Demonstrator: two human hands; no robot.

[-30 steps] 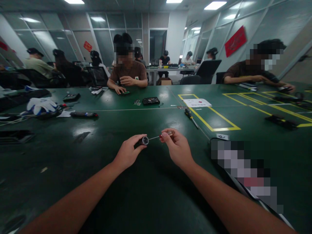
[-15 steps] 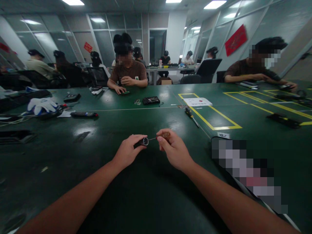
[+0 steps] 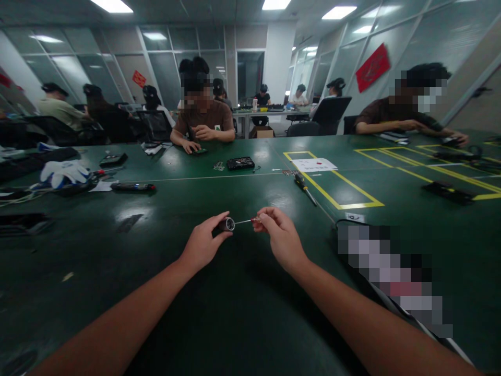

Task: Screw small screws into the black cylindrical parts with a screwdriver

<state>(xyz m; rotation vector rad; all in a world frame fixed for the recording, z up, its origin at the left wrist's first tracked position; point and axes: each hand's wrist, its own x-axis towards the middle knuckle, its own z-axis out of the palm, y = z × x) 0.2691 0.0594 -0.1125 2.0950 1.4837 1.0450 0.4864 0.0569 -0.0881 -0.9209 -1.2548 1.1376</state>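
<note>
My left hand [image 3: 203, 241] is closed around a dark cylinder, perhaps a flashlight [image 3: 228, 224], with its round, silver-rimmed end turned to the right. Between the fingers of my right hand [image 3: 282, 235] is a small screwdriver [image 3: 253, 220] with a clear and red handle. Its thin shaft points left at the cylinder's open end. The tip is at or just inside that end; I cannot tell which. Both hands are above the green table [image 3: 235, 313].
Beyond my right hand lies a yellow-and-black screwdriver [image 3: 305, 188], beside yellow tape and a paper sheet [image 3: 315, 165]. A black case [image 3: 240, 163] sits ahead; a black cylinder [image 3: 133, 187] and white gloves [image 3: 64, 173] lie left. Co-workers sit across the table.
My hands have shifted slightly left in view along with the whole scene. The right fingers are re-set on the screwdriver handle, and the cylinder's end faces me a little more.
</note>
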